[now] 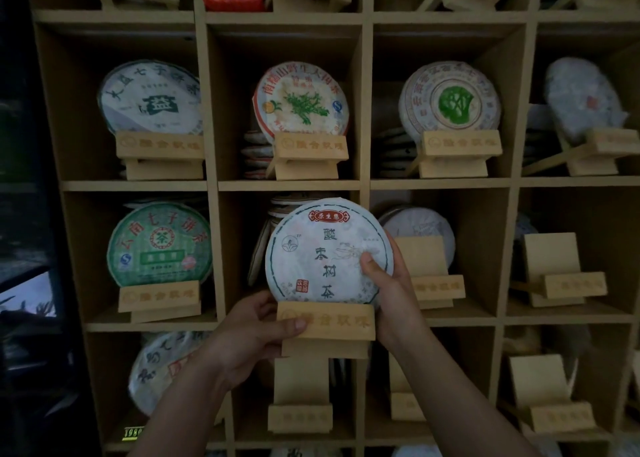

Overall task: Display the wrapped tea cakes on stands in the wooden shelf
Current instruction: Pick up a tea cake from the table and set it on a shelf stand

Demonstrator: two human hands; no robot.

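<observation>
Left hand (254, 335): I grip the pale wooden display stand (327, 328).
Right hand (388, 283): I pinch the round white paper-wrapped tea cake (322, 252) seated on it.

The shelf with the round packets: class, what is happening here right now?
A person holds a wrapped tea cake seated on a wooden stand before the shelf. The left hand grips the stand; the right hand steadies the cake's edge. Several neighbouring compartments already show cakes on stands; others hold empty stands.
</observation>
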